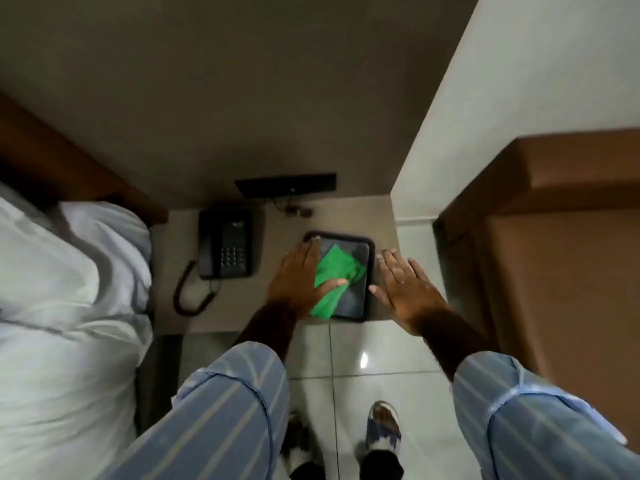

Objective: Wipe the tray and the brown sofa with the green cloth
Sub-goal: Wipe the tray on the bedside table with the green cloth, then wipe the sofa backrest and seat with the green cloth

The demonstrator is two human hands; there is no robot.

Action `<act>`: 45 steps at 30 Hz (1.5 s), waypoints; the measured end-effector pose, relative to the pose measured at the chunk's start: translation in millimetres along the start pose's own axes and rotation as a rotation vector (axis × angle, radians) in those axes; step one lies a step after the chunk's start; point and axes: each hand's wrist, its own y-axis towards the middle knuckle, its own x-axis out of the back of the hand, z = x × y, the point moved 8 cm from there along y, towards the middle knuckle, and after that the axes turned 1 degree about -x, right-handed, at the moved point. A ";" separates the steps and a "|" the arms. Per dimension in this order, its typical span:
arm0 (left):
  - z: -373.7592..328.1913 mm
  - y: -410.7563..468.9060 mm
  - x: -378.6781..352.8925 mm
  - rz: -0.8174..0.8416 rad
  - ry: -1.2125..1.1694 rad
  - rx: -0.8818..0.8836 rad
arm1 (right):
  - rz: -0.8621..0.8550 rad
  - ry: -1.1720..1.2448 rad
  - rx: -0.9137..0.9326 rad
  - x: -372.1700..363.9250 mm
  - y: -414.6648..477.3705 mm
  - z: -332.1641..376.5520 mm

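Head view, looking straight down at a grey bedside table (173, 299) set against the wall. Dark rectangular tray (370, 271) sits on the right part of the tabletop, its near edge at the table's front edge. Green cloth (334, 282) lies crumpled inside the tray, running from mid-tray down over the near-left rim. Left hand (301, 282) is flat on the cloth, palm down, fingers together and extended toward the tray's far-left corner, thumb pressed across the cloth; it's pinning the fabric rather than gripping it in a fist. Right hand (403, 289) is open, fingers spread, palm down just beside the tray's right rim, holding nothing; can't tell whether it touches the table or hovers above it. Both forearms come out of light blue striped sleeves (221, 403). Black corded telephone (225, 242) sits left of the tray, apart from it, with its coiled cord (190, 292) looping toward the front edge. Black flat panel (285, 185) is on the wall above the table. Brown sofa (554, 237) stands at right, well apart from the cloth, with white tiled floor (311, 351) between. White bedding (69, 289) fills the left side. Feet in patterned slippers (382, 427) show at the bottom.
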 end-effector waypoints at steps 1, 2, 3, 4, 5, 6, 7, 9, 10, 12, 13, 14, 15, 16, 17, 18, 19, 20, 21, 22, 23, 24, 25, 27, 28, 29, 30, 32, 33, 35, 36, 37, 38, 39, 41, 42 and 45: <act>5.0 4.2 -26.9 0.027 0.004 -0.003 | 0.019 0.000 -0.008 -26.1 5.3 -6.8; 12.4 10.0 -56.2 0.043 0.021 0.012 | 0.045 0.007 -0.021 -53.2 12.6 -16.7; 23.4 11.7 -89.9 0.085 0.049 0.043 | 0.073 -0.002 -0.042 -85.5 17.5 -26.9; 34.0 11.3 -121.3 0.139 0.072 0.079 | 0.093 -0.011 -0.059 -114.2 18.7 -35.5; 43.7 11.1 -152.6 0.177 0.084 0.103 | 0.099 -0.013 -0.073 -142.7 21.3 -43.9; 50.3 10.8 -174.1 0.194 0.095 0.117 | 0.092 -0.010 -0.080 -162.0 22.0 -48.7; 57.9 12.0 -194.1 0.186 0.107 0.122 | 0.100 -0.011 -0.090 -182.4 23.9 -54.4; 67.7 16.7 -218.0 0.147 0.150 0.125 | 0.126 -0.019 -0.099 -213.1 27.0 -60.2; 71.6 20.4 -225.7 0.126 0.179 0.134 | 0.131 -0.030 -0.102 -225.8 27.6 -61.8; 73.6 29.7 -233.9 0.102 0.240 0.138 | 0.137 -0.033 -0.109 -242.3 28.4 -62.0; 75.3 35.9 -238.3 0.113 0.251 0.143 | 0.137 -0.027 -0.117 -248.4 29.7 -62.7; 76.1 42.1 -241.0 0.134 0.238 0.150 | 0.138 -0.018 -0.121 -252.1 31.2 -63.6; 77.0 48.3 -242.8 0.167 0.213 0.163 | 0.148 -0.007 -0.123 -253.7 33.1 -64.3; 77.8 54.1 -242.2 0.198 0.176 0.179 | 0.168 0.007 -0.124 -254.3 34.9 -65.1; 76.8 58.9 -239.4 0.222 0.152 0.188 | 0.177 0.017 -0.119 -251.4 35.6 -66.4; 74.7 62.5 -234.3 0.231 0.128 0.197 | 0.183 0.034 -0.116 -246.4 35.1 -68.0; 71.4 64.9 -225.8 0.228 0.102 0.212 | 0.174 0.043 -0.121 -238.6 33.5 -69.8; 66.0 66.7 -214.8 0.212 0.081 0.222 | 0.154 0.059 -0.132 -228.2 30.9 -71.5; 59.2 67.7 -203.9 0.192 0.060 0.226 | 0.146 0.069 -0.145 -219.3 28.1 -72.7; 47.8 67.3 -189.9 0.176 0.039 0.218 | 0.143 0.080 -0.162 -207.8 22.9 -74.2; 34.7 65.8 -176.0 0.165 0.021 0.204 | 0.139 0.091 -0.177 -195.1 16.7 -75.4; 19.4 63.4 -160.8 0.158 0.007 0.187 | 0.130 0.099 -0.190 -180.8 9.7 -75.9; 3.0 61.3 -143.8 0.149 -0.002 0.171 | 0.119 0.112 -0.208 -164.5 1.9 -76.5; -31.4 57.2 -111.5 0.131 -0.025 0.137 | 0.111 0.149 -0.254 -134.1 -15.8 -78.4; -51.4 54.6 -94.8 0.125 -0.038 0.109 | 0.103 0.166 -0.277 -117.7 -27.9 -79.5; -73.2 51.1 -78.7 0.120 -0.054 0.078 | 0.094 0.180 -0.299 -102.0 -42.1 -80.7; -96.3 47.3 -62.7 0.111 -0.068 0.044 | 0.084 0.194 -0.319 -86.8 -57.5 -81.8; -140.7 37.4 -37.7 0.094 -0.086 -0.031 | 0.062 0.225 -0.364 -63.8 -88.9 -84.6; -164.1 30.5 -27.1 0.089 -0.088 -0.075 | 0.039 0.238 -0.390 -52.1 -106.9 -87.3; -213.2 11.6 -11.5 0.076 -0.090 -0.154 | -0.006 0.267 -0.445 -31.6 -146.0 -95.4; -233.6 2.4 -8.4 0.071 -0.094 -0.186 | -0.033 0.281 -0.460 -24.6 -162.6 -98.3; -253.2 -7.2 -5.9 0.064 -0.098 -0.219 | -0.056 0.298 -0.481 -19.6 -179.8 -103.5; -283.8 -19.3 -4.6 0.056 -0.098 -0.277 | -0.074 0.312 -0.519 -14.5 -206.5 -117.7; -310.3 -28.1 -5.0 0.057 -0.095 -0.323 | -0.092 0.326 -0.553 -9.4 -228.9 -132.5; -344.0 -35.4 -6.6 0.069 -0.109 -0.368 | -0.099 0.347 -0.605 -4.2 -255.0 -157.9; -375.8 -42.6 -10.3 0.079 -0.119 -0.410 | -0.121 0.359 -0.659 -0.8 -282.5 -180.7; -468.8 -64.0 -29.5 0.123 -0.152 -0.516 | -0.187 0.366 -0.784 -0.9 -355.0 -247.9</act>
